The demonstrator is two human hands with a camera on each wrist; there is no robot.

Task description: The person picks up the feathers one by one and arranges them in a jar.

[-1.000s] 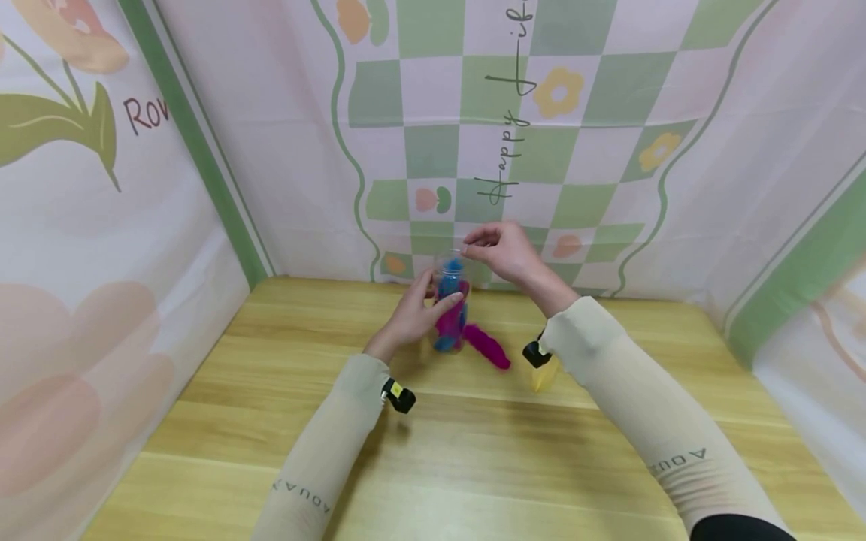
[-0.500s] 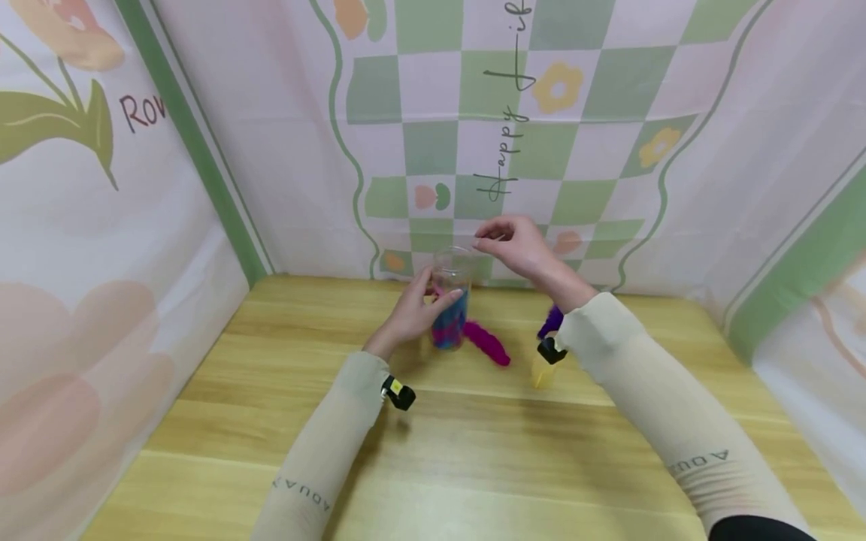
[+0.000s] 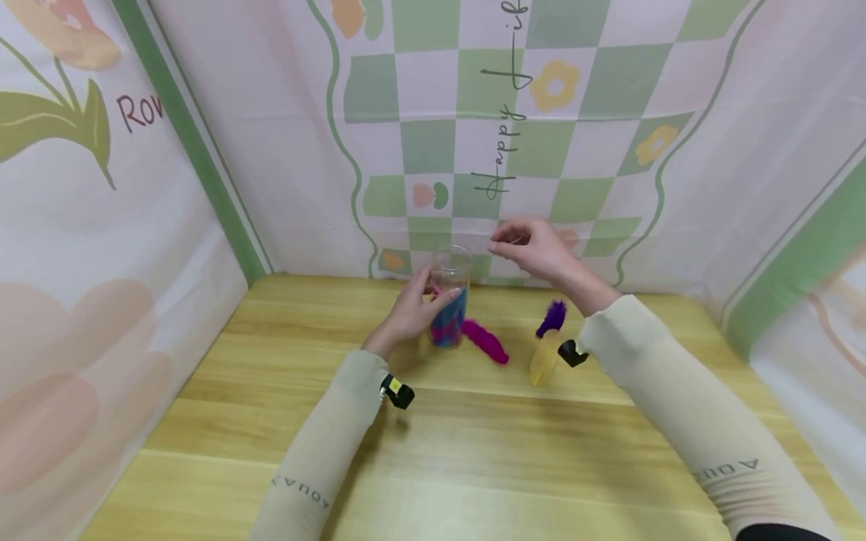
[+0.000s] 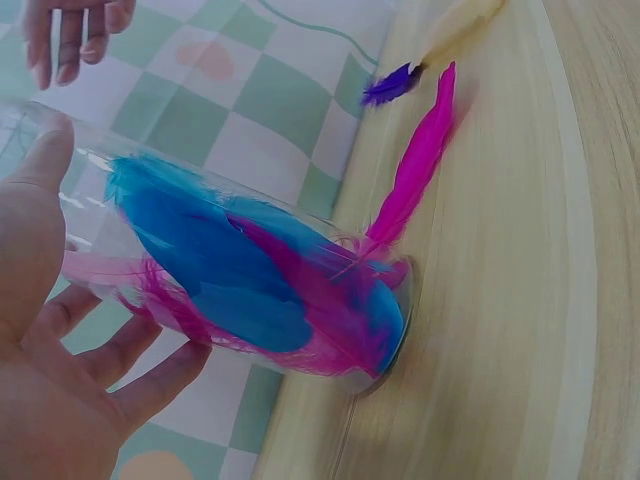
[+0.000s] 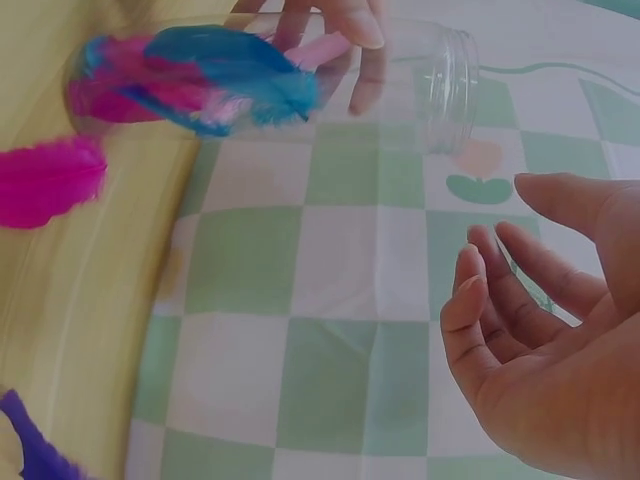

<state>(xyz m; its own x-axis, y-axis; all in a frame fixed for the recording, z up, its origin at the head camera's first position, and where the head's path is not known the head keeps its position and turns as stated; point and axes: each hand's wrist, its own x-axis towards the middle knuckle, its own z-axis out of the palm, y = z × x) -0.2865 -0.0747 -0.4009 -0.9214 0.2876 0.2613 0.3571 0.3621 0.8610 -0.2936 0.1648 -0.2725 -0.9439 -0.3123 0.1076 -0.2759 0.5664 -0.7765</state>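
Note:
My left hand (image 3: 409, 309) grips a clear jar (image 3: 452, 278) near the back of the table, thumb on one side and fingers spread along the other. Inside the jar, blue and pink feathers (image 4: 225, 275) lie bunched in its lower part, while the upper part by the mouth is see-through. Up and to the right of the jar's mouth hovers my right hand (image 3: 534, 248), its fingers loosely bent with nothing between them. A magenta feather (image 3: 485, 342) lies on the table beside the jar's base.
A purple feather (image 3: 552, 318) and a pale yellow feather (image 3: 543, 362) lie on the wooden table (image 3: 473, 451), to the right of the magenta one. Patterned cloth (image 3: 426, 98) hangs right behind the table's back edge, and more cloth stands at both sides.
The blue feather near the jar's mouth has dropped down among the others. My right hand has drawn away to the right from the rim, uncovering the purple feather. My left hand keeps its hold.

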